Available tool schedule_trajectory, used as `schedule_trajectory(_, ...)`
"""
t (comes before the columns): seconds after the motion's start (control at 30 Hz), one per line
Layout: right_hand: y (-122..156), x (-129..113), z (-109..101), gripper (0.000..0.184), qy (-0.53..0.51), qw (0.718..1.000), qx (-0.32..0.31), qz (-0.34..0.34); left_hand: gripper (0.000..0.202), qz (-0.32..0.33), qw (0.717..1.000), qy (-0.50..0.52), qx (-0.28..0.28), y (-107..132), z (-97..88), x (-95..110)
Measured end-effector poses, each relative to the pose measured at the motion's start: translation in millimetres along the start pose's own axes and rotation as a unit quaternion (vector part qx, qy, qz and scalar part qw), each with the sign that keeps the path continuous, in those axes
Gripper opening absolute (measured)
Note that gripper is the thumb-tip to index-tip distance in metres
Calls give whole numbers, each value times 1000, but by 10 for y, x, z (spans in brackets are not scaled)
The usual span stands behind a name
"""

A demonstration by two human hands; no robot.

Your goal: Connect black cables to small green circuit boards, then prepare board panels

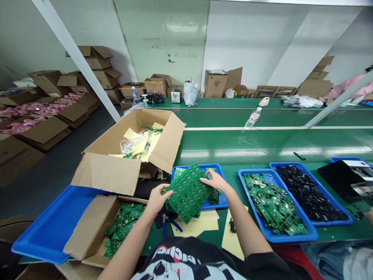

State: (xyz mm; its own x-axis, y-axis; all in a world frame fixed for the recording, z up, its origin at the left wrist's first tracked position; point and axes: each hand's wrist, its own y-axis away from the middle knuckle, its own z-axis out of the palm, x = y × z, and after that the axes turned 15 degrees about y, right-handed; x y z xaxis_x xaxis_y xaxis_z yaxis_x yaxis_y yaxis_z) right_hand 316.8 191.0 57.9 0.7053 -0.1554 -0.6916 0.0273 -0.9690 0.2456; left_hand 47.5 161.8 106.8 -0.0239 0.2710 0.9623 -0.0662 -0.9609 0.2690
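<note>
Overall, green workbench [233, 140], far cardboard boxes [215, 82], left hand [156, 199], right hand [212, 180], grip closed on circuit-board panel [186, 192].

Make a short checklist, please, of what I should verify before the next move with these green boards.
1. Left hand and right hand both on the green circuit board panels: ok.
2. Panels above the small blue tray: ok.
3. Blue-handled pliers apart from the hands: ok.
4. Boards inside the larger blue tray: ok.
5. Damage on the panels: cannot tell, detail too small.
</note>
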Motion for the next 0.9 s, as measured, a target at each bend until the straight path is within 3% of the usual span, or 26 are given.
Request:
schedule_trajectory(0.13, 221, 74, -47, 45, -146, 986, -75, -15, 33, -47, 993, 103, -32, -211, 99, 205)
schedule_trajectory(0.2, 313, 81, 8, 49, -218, 972, -82, -17, 38, -55, 986, 152, -45, -304, 208, 249)
schedule_trajectory(0.33, 433, 110, 112, 53, -336, 941, -35, -1, 50, -53, 971, 227, -58, -362, 484, 182)
schedule_trajectory(0.43, 495, 173, 93, 48, -393, 919, 2, 22, 55, -102, 963, 230, -100, -286, 666, 61)
schedule_trajectory(0.6, 590, 252, -21, 41, -435, 898, 24, 56, 51, -167, 953, 191, -165, -213, 822, -41)
schedule_trajectory(0.9, 588, 237, -43, 39, -388, 910, 92, 109, 46, -144, 975, 114, -127, -357, 881, -123)
